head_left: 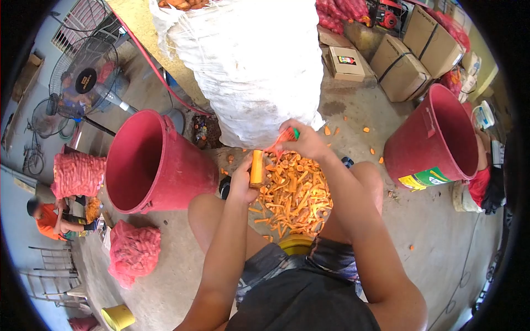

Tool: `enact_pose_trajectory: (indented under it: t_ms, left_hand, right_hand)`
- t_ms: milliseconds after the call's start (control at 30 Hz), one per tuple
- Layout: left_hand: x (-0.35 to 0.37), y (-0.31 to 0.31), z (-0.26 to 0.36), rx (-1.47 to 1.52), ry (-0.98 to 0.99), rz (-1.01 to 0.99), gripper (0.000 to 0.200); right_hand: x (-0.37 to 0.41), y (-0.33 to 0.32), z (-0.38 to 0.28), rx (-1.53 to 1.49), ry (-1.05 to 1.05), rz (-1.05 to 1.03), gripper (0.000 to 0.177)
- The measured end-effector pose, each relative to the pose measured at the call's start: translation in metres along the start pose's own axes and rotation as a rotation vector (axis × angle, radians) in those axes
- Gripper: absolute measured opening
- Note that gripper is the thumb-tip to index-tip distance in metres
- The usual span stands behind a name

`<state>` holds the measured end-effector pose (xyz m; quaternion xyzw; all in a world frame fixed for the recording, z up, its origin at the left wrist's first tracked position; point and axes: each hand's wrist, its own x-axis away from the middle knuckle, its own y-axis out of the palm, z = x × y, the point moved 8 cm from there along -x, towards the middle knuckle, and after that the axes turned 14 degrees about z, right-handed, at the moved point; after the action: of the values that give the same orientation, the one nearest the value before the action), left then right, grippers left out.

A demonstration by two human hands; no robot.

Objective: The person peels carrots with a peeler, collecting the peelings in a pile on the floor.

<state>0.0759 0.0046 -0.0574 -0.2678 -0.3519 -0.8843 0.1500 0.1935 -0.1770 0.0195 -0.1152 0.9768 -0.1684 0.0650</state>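
My left hand is closed around a thick, peeled orange carrot, held upright over the floor. Just to the right of it, my right hand grips a peeler with an orange-red body and a bit of green at one end. The peeler is close to the carrot's top end; whether its blade touches cannot be made out. Below both hands, a heap of orange peelings and cut ends lies on the floor between my legs.
A tall white sack stands in front, with orange-brown roots at its top. Large red bins stand on the left and right. Cardboard boxes, a fan and red mesh sacks surround me. Another person sits far left.
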Motion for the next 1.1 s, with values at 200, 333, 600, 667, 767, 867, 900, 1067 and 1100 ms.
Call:
enact_pose_trajectory:
  t_ms: [200,333,600,667,767,867,900,1067,1100]
  left_hand:
    - [0.009,0.018,0.003,0.034,0.019,0.127,0.036]
    - [0.023,0.021,0.001,-0.064,-0.016,-0.021,0.034]
    - [0.011,0.020,0.000,0.027,0.015,0.123,0.036]
    - [0.012,0.024,-0.002,0.020,0.020,0.148,0.036]
    - [0.009,0.011,-0.006,-0.060,-0.024,-0.079,0.036]
    - [0.013,0.013,-0.003,-0.027,-0.056,-0.109,0.036]
    - [0.014,0.015,-0.002,-0.028,-0.056,-0.109,0.036]
    - [0.020,0.028,0.003,0.104,-0.022,0.188,0.038]
    - [0.016,0.020,0.000,0.101,-0.025,0.188,0.038]
  right_hand:
    - [0.021,0.020,-0.023,-0.073,-0.190,-0.152,0.044]
    - [0.002,-0.019,-0.013,-0.116,0.048,0.034,0.046]
    - [0.037,0.019,-0.038,-0.013,-0.155,-0.182,0.049]
    - [0.032,0.016,-0.028,-0.006,-0.136,-0.179,0.050]
    - [0.007,-0.014,-0.012,0.039,-0.149,0.068,0.048]
    - [-0.004,-0.033,0.000,0.068,0.133,0.104,0.047]
    - [0.001,-0.030,-0.003,-0.020,0.192,0.067,0.047]
    - [0.029,0.013,-0.028,-0.049,-0.166,-0.104,0.048]
    - [0.031,0.014,-0.029,-0.053,-0.157,-0.126,0.048]
